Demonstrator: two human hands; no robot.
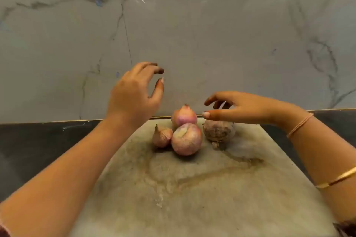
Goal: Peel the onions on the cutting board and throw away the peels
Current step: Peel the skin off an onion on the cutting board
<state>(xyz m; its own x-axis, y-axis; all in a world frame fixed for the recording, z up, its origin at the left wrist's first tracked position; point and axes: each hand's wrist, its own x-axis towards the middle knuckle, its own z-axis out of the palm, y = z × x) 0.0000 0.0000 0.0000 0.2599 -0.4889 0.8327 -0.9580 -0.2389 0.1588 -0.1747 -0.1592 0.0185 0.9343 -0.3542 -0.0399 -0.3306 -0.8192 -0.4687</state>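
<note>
Several unpeeled onions lie in a cluster at the far end of a stained pale cutting board [192, 188]. A large pink onion [186, 139] is in front, a small one [162, 136] at its left, another pink one [184, 116] behind, and a dirty brownish one [218, 131] at the right. My left hand [134, 92] hovers above and left of the onions, fingers loosely curved, holding nothing. My right hand [237, 107] hovers just over the brownish onion with fingers spread and thumb out, holding nothing.
The board rests on a dark countertop [48, 144] against a grey marble-patterned wall [212, 34]. Thin bangles sit on my right wrist and forearm. No bin or knife shows in view.
</note>
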